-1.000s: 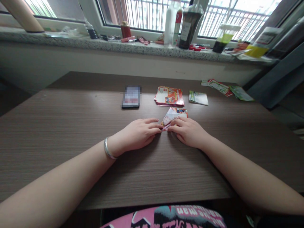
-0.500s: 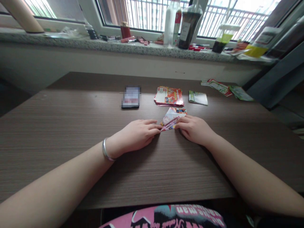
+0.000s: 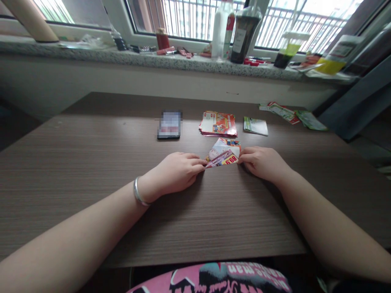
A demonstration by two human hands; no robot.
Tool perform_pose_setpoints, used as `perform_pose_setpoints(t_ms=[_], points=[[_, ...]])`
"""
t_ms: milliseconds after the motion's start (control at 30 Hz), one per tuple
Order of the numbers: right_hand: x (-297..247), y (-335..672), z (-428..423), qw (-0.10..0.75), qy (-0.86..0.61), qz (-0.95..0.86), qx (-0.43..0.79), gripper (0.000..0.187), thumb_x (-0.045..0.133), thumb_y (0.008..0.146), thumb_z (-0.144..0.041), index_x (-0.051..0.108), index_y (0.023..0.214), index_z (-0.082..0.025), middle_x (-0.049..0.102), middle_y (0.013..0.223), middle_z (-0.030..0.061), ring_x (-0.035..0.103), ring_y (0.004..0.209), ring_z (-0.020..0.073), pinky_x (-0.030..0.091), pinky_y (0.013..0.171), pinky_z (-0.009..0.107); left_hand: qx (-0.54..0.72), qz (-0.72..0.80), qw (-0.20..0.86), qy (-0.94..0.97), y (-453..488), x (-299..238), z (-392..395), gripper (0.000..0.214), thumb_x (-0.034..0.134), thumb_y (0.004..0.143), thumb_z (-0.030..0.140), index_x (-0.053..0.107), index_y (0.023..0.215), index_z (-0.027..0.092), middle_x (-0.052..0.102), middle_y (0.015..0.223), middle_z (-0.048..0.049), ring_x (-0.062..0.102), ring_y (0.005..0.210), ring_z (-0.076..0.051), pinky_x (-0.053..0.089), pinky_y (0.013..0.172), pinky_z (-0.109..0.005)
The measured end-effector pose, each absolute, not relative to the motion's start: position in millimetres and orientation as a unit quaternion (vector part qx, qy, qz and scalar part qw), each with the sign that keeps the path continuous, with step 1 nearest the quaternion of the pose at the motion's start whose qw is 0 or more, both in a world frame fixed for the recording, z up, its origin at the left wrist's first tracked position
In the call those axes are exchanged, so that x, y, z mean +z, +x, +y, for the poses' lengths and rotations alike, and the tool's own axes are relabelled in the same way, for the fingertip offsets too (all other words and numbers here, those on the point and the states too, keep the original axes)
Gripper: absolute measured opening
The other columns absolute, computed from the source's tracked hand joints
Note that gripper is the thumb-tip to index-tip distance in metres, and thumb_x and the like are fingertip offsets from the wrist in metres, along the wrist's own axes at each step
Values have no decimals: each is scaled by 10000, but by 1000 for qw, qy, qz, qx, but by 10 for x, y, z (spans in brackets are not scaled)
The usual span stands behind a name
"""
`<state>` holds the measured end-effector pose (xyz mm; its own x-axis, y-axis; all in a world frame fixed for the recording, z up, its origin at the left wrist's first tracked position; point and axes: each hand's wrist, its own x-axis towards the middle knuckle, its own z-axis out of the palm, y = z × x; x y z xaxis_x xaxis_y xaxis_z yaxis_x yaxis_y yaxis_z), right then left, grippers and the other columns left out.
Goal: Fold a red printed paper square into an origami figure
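Note:
A folded colourful paper leaflet [image 3: 224, 155] lies flat on the brown wooden table [image 3: 91, 162], just ahead of me. My left hand [image 3: 175, 171], with a silver bangle on the wrist, has curled fingers pressing the paper's left tip down. My right hand [image 3: 262, 163] pinches the paper's right corner with thumb and fingers together. A folded flap printed with a red and yellow price tag faces up between the hands.
Behind the paper lie a stack of red leaflets [image 3: 218, 123], a dark phone [image 3: 169, 125], a green-white card [image 3: 255, 125] and more leaflets [image 3: 284, 112] at the far right. Bottles and jars [image 3: 242, 32] stand on the stone windowsill [image 3: 146, 59].
My right hand has slid to the right along the paper's lower edge, uncovering the price-tag flap. My left hand has stayed on the left tip.

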<state>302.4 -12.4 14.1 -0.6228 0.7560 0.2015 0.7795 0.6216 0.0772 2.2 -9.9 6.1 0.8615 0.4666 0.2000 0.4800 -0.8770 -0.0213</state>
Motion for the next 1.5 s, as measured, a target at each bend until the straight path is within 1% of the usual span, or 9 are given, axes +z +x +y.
perform_pose_setpoints(t_ms=[333, 500, 567, 733, 900, 1000, 1233, 1400, 1500], points=[[122, 3056, -106, 61, -441, -893, -71, 260, 504, 879, -171, 747, 854, -260, 740, 986, -15, 677, 835, 171, 424, 637, 276, -94, -258, 31, -961, 5, 58, -80, 273, 480, 904, 162, 694, 1069, 191, 690, 1178, -60, 645, 1076, -211, 542, 929, -356], [88, 3081, -98, 53, -440, -894, -65, 259, 496, 880, -167, 740, 845, -246, 739, 959, -1, 673, 847, 177, 431, 653, 278, -94, -286, 15, -953, -22, 47, -44, 229, 482, 888, 164, 700, 954, 186, 702, 1053, -62, 664, 959, -201, 556, 863, -338], [68, 3065, -108, 67, -452, -888, -60, 256, 495, 871, -157, 733, 824, -242, 737, 940, 0, 671, 850, 179, 435, 657, 279, -105, -283, 3, -953, -30, 42, -23, 229, 483, 875, 151, 698, 943, 191, 699, 1031, -59, 659, 968, -197, 550, 874, -330], [1, 2953, -132, 173, -462, -869, -27, 250, 473, 873, -146, 699, 803, -227, 719, 919, 29, 647, 880, 192, 475, 749, 304, -140, -266, -15, -953, -23, 22, 5, 249, 458, 907, 160, 693, 982, 192, 687, 1051, -74, 634, 1047, -195, 530, 930, -324], [-76, 2841, -126, 232, -438, -869, -12, 234, 503, 863, -149, 686, 985, -230, 685, 1109, 68, 605, 1026, 237, 497, 889, 387, -146, -251, -12, -957, -18, 17, -1, 248, 443, 926, 166, 684, 978, 195, 672, 1067, -81, 616, 1081, -196, 517, 953, -331], [-110, 2811, -114, 219, -435, -873, 16, 303, 514, 874, -166, 655, 1136, -222, 657, 1208, 87, 587, 1114, 251, 490, 948, 426, -142, -241, -14, -960, -3, 30, -20, 239, 449, 930, 172, 685, 967, 192, 666, 1090, -89, 622, 1061, -197, 522, 927, -330], [-116, 2806, -71, 185, -417, -889, 43, 303, 496, 911, -205, 647, 1174, -196, 667, 1226, 89, 577, 1169, 239, 468, 1014, 440, -117, -201, -47, -971, 49, 71, -72, 249, 459, 935, 166, 690, 1021, 199, 671, 1068, -83, 634, 997, -191, 518, 863, -304], [-126, 2792, -55, 196, -400, -894, 55, 264, 520, 888, -178, 664, 1107, -211, 672, 1229, 68, 565, 1203, 236, 456, 1038, 448, -125, -203, -103, -966, 98, 81, -108, 279, 448, 943, 153, 664, 1108, 217, 677, 1134, -57, 625, 1060, -167, 492, 952, -300], [-117, 2774, -54, 201, -380, -901, 67, 236, 527, 884, -171, 667, 1069, -214, 675, 1220, 59, 569, 1195, 228, 458, 1037, 437, -126, -272, -78, -951, 139, 64, -143, 342, 507, 947, 279, 577, 1272, 198, 592, 1341, -90, 544, 1241, -214, 405, 1090, -391]])
